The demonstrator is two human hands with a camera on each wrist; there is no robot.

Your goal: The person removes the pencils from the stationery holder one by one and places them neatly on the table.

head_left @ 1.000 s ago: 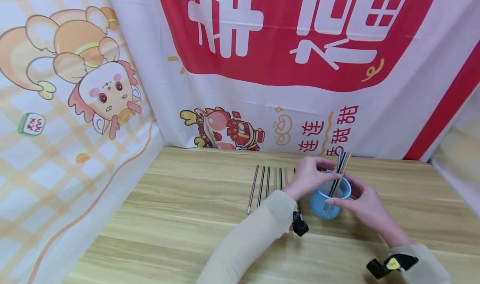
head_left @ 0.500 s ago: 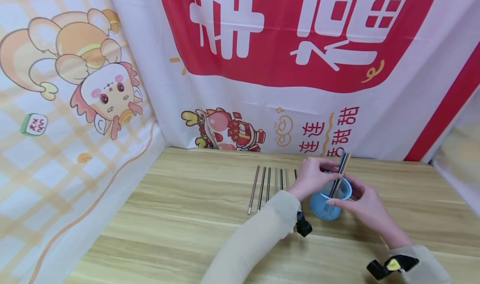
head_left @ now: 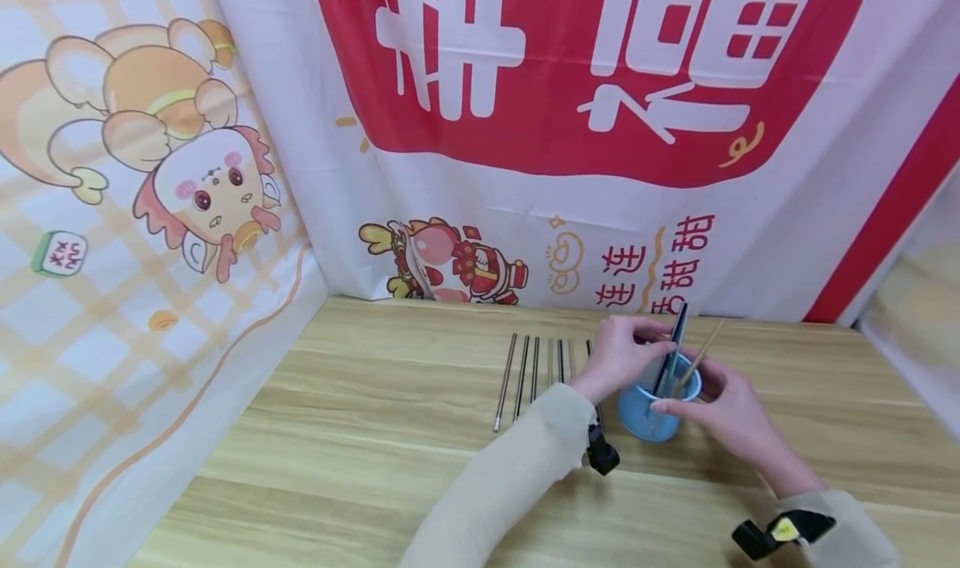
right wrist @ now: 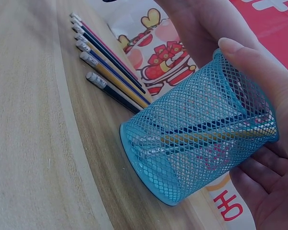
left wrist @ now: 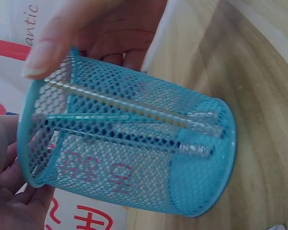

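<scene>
A blue mesh pencil cup (head_left: 647, 418) stands on the table at the right. My right hand (head_left: 731, 405) grips its rim, thumb on the near side and fingers behind. Over the opening, my left hand (head_left: 626, 353) pinches dark pencils (head_left: 678, 328), whose lower ends are inside the cup. A tan pencil (head_left: 708, 344) leans apart from them toward the right side of the rim. Through the mesh in the left wrist view, pencils with silvery ends (left wrist: 197, 149) reach near the bottom of the cup (left wrist: 192, 187).
Left of the cup lies a row of several pencils (head_left: 505, 380), partly hidden by my left forearm; in the right wrist view their eraser ends (right wrist: 89, 58) face the camera. A printed cloth (head_left: 480, 176) hangs behind the wooden table (head_left: 360, 434), another cloth (head_left: 150, 301) at the left.
The tan pencil has come away from the bunch in my left hand and tipped right against the rim. The dark pencils stay pinched. My right hand has kept its hold on the cup.
</scene>
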